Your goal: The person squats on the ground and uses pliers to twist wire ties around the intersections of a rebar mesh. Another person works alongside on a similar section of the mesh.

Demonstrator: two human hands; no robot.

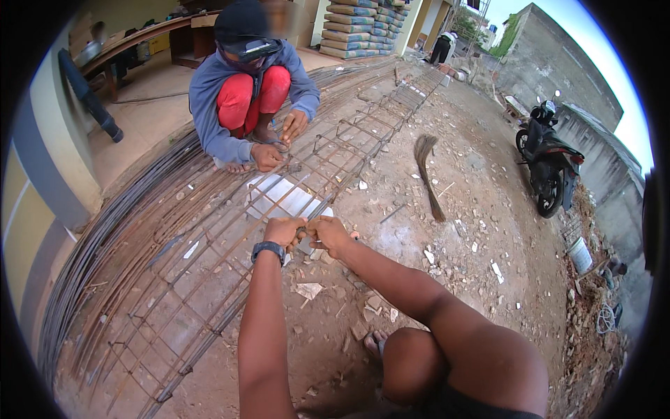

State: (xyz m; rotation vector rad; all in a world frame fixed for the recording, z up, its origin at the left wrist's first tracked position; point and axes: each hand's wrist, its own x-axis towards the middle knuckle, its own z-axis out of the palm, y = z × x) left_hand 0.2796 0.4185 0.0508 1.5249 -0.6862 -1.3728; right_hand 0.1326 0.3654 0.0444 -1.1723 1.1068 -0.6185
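I had left hand [282, 231] and right hand [331, 234] curled, grip unclear, at the right edge of the rebar cage [354, 172] running near-left to far-right.

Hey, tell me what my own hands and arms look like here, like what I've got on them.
Your left hand and right hand are both ungloved. A dark, chunky wristwatch circles the left wrist; the right wrist shows none. No sleeve covers either forearm.
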